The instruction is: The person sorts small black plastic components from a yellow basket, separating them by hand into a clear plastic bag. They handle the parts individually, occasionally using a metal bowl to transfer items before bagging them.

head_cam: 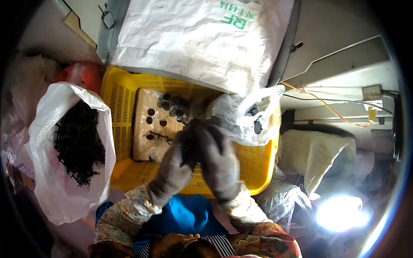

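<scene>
My left hand (172, 171) and my right hand (219, 161), both in grey-brown gloves, meet over a yellow plastic basket (255, 171). Their fingers are blurred and dark, and whatever lies between them cannot be made out. Under and beyond the hands, a wooden-looking board (142, 103) wrapped in clear plastic lies in the basket, with small round black pieces (151, 112) and a thin dark branched piece (159, 136) on top. A clear plastic bag (234, 113) with black round pieces in it rests at the basket's right side.
On the left stands an open white sack (40, 145) filled with black branched plastic pieces (79, 145). A large white woven sack (193, 42) lies across the basket's far edge. Wires (326, 101) hang at the right, above a pale sack (316, 154). A bright lamp (340, 214) shines at the lower right.
</scene>
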### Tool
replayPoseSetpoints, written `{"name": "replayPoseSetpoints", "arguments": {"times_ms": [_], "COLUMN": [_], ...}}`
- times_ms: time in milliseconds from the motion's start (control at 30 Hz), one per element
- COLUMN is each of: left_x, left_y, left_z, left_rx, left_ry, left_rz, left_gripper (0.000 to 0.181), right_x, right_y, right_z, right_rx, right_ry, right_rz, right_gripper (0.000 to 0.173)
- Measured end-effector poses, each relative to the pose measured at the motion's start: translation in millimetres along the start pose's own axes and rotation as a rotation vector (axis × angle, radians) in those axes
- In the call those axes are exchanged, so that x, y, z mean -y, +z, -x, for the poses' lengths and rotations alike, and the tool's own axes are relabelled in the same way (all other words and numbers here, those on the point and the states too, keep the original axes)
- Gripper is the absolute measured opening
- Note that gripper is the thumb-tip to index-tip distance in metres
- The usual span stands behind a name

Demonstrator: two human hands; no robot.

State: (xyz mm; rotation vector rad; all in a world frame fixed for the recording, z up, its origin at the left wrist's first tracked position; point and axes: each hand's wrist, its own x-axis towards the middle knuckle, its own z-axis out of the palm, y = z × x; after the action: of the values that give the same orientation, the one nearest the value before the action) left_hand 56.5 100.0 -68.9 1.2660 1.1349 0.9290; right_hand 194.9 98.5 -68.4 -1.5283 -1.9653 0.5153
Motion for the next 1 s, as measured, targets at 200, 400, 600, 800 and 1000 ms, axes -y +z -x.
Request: {"name": "replayPoseSetpoints", "arguments": {"times_ms": [200, 400, 600, 800, 1000], "left_x": [-47.4, -24.0, -21.8, 6.9, 40.9], "left_y": [113.3, 96.6, 81.6, 54.5, 51.6], "left_z": [-66.7, -138.1, -137.6, -119.3, -123.7], "left_rx": [0.186, 0.178, 0.281, 0.0, 0.052], "left_ry": [0.103, -0.37, -0.362, 0.538, 0.429], "left_rz": [0.551, 0.583, 0.581, -1.014, -1.091], "left_gripper": [0.042, 0.034, 0.029, 0.035, 0.05], "right_x": [-48.5, -149.1, -161.1, -113.3, -138.9], "right_y": [-136.1, -114.2, -106.2, -82.2, -10.3], "right_z": [-28.4, -91.9, -69.6, -37.0, -31.0], "right_rx": [-0.111, 0.445, 0.105, -0.167, -0.049], "right_ry": [0.068, 0.355, 0.519, 0.287, 0.305], "right_rz": [0.011, -0.765, -0.875, -0.26, 0.197], "right_gripper": [0.055, 0.05, 0.048, 0.022, 0.046]}}
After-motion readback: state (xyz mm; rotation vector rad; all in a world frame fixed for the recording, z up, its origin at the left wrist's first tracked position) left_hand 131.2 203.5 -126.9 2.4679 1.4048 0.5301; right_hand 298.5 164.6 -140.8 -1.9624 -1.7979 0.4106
